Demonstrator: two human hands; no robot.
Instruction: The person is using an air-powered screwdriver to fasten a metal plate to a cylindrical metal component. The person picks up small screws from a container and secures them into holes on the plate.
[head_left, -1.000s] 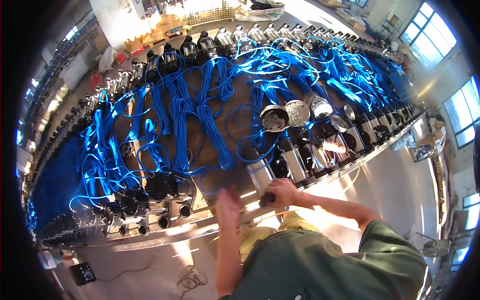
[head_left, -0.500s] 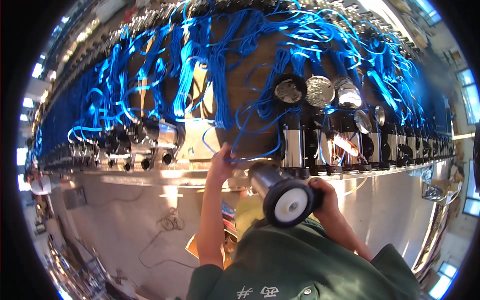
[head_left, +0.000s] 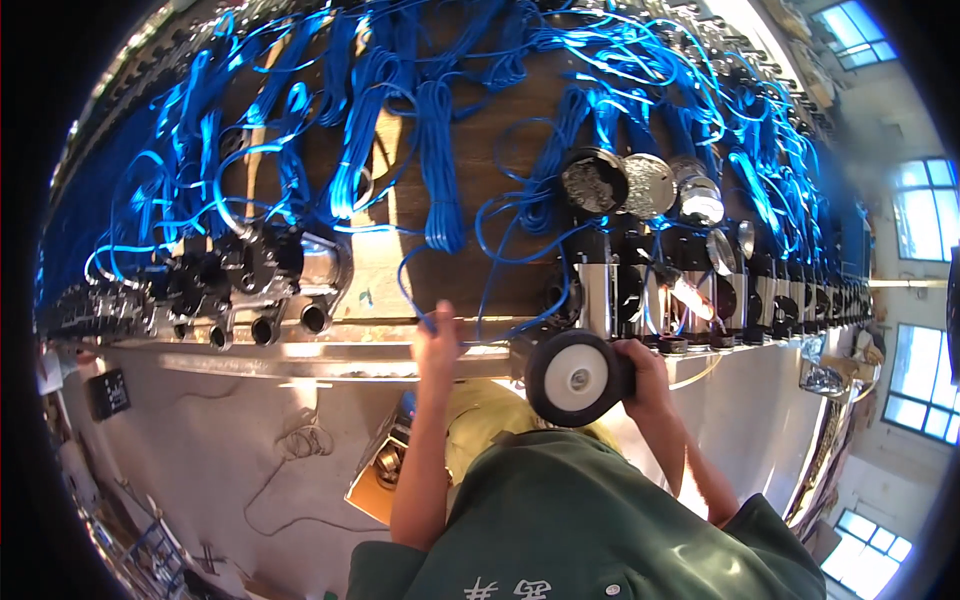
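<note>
In my right hand (head_left: 648,378) is a metal cylinder, gripped by the black rim of its end. That end, a white disc (head_left: 577,378) with a small hub, faces up towards me and hides most of the body. The cylinder is at the bench's front edge. My left hand (head_left: 436,348) is closed at the same edge, left of the cylinder, on a thin blue cable (head_left: 404,284). The cable loops up onto the bench and appears to run right, towards the cylinder. Bundled blue cable (head_left: 438,170) lies just beyond my left hand.
Several black-and-silver cylinders (head_left: 594,290) stand along the right front edge, with open round metal cups (head_left: 594,181) behind them. Dark metal castings (head_left: 250,270) line the left front edge. A cardboard box (head_left: 372,487) and a loose cord (head_left: 300,440) are on the floor.
The cylinder has tipped and moved up against the bench edge, so its white end faces me more squarely and its body shows less. My left hand has lowered slightly.
</note>
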